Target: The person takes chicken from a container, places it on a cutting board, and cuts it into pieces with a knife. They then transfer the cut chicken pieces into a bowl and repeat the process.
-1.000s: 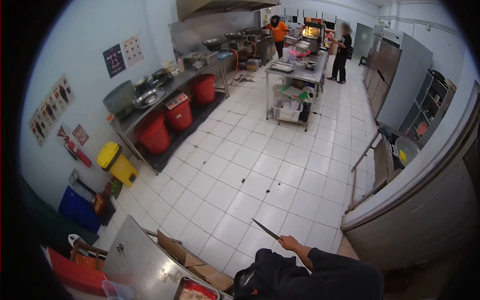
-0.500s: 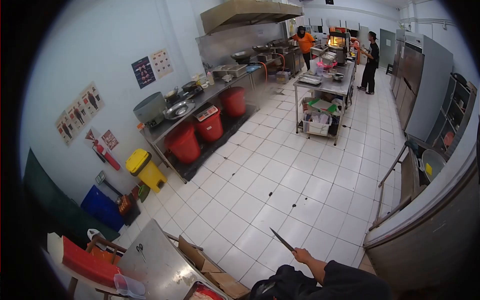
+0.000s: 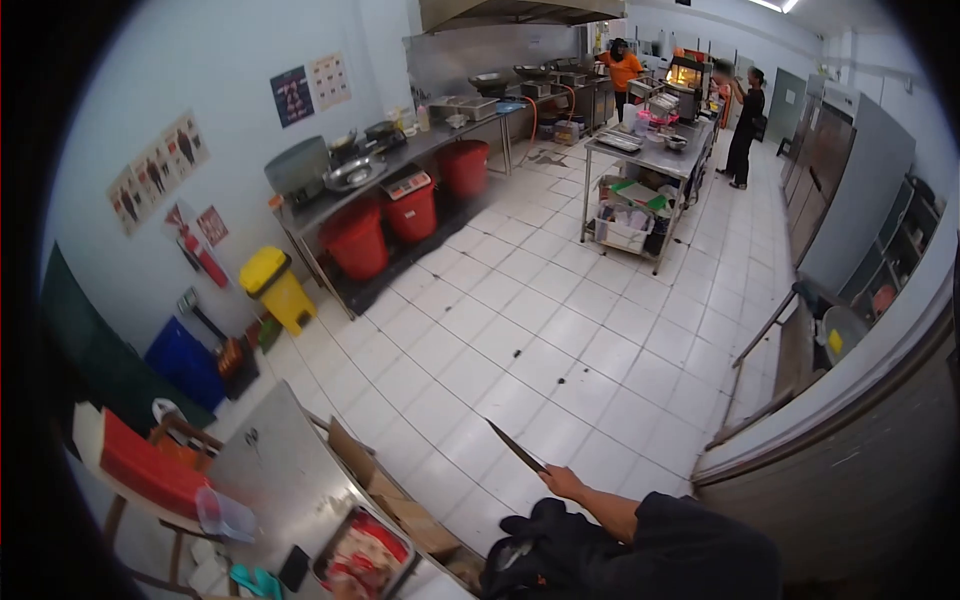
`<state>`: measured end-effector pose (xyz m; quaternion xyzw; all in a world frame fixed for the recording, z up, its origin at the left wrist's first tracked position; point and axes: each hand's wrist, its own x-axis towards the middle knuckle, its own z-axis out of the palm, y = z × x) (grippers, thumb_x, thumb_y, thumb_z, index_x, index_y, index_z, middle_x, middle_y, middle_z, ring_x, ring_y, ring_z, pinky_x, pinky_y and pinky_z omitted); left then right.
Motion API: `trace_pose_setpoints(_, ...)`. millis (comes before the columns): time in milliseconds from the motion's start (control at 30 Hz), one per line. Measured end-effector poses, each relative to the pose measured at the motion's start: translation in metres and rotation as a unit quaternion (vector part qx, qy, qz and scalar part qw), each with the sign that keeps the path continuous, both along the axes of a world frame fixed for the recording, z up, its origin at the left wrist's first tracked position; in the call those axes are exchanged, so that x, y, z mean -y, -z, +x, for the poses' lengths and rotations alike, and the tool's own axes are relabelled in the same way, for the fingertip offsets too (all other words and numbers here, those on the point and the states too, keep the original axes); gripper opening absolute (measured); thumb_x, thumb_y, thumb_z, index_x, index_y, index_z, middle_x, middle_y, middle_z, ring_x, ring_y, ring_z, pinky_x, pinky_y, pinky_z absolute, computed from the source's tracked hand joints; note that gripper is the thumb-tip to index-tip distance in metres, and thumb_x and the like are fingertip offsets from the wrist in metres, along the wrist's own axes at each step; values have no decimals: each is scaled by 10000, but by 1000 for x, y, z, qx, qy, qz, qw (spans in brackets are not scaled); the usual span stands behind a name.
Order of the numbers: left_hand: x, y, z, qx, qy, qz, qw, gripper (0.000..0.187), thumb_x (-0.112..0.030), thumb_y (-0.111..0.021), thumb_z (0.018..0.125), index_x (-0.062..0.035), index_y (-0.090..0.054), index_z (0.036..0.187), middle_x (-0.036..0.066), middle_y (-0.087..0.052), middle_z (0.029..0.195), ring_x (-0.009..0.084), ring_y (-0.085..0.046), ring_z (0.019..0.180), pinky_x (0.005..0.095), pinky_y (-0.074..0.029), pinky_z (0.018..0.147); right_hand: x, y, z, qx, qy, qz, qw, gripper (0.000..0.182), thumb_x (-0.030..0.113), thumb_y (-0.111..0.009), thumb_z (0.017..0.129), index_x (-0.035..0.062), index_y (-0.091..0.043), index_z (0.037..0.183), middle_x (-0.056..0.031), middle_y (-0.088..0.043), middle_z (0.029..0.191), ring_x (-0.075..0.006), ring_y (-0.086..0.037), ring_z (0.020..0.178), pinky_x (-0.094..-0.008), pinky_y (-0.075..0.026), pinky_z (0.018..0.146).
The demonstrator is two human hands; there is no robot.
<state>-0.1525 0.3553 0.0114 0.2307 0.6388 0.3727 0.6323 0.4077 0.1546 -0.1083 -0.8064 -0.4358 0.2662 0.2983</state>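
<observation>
My right hand [image 3: 562, 483] is closed around the handle of a long-bladed knife [image 3: 515, 447], whose blade points up and left over the tiled floor. At the bottom edge, a small skin-toned patch by the near side of a metal tray may be part of my left hand; its fingers do not show. The tray [image 3: 412, 566] holds red and pale pieces that look like raw meat, and it stands on a steel table [image 3: 268, 470]. Also on that table are scissors [image 3: 252, 437], a clear plastic container [image 3: 225, 515] and a flat black object [image 3: 294, 568].
Cardboard [image 3: 400, 505] lies along the table's right side. A red-and-white box [image 3: 150, 465] stands to the left. Ahead are a yellow bin [image 3: 280, 290], red bins [image 3: 355, 243] and a steel worktable [image 3: 650, 155]. Two people [image 3: 622, 72] [image 3: 745, 125] stand at the back. A doorway edge [image 3: 830, 400] is right.
The view has shifted, bringing more of the meat tray and tabletop into sight. The knife remains in my right hand. The person in black at the back has raised an arm.
</observation>
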Motion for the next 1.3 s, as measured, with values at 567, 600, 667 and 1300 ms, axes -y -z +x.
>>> trace_pose_setpoints(567, 46, -176, -46, -121, 34, 314, 941, 198, -227, -546, 978, -62, -635, 916, 21, -611, 815, 120, -576, 729, 302, -483, 678, 71, 20, -19, -29, -14, -134, 990, 448, 389, -481, 1017, -23, -644, 1085, -268, -681, 862, -458, -659, 816, -502, -527, 717)
trace_pose_setpoints(600, 50, -192, -57, -113, 95, 329, 933, 177, -215, -560, 976, -54, -633, 984, 13, -607, 869, 112, -576, 800, 296, -482, 727, 76, 5, -29, -29, -44, -17, 998, 462, 427, -431, 1037, 19, -597, 898, -105, -538, 540, -215, -559, 408, -395, -472, 406)
trace_pose_setpoints(667, 46, -203, -64, -36, 6, 420, 907, 96, -125, -628, 940, -55, -607, 1002, 25, -601, 901, 123, -575, 786, 302, -487, 728, 70, -19, -39, -49, -60, -24, 997, 477, 432, -500, 1012, -36, -587, 1038, -84, -521, 525, -195, -542, 393, -369, -445, 370)
trace_pose_setpoints(1300, -31, -181, -7, 18, -2, 199, 980, 172, -119, -671, 884, -49, -635, 1037, 53, -650, 868, 183, -678, 811, 336, -593, 749, 92, -4, -17, 62, -102, -53, 991, 428, 421, -498, 1007, 12, -575, 908, -113, -573, 588, -225, -578, 446, -397, -469, 444)
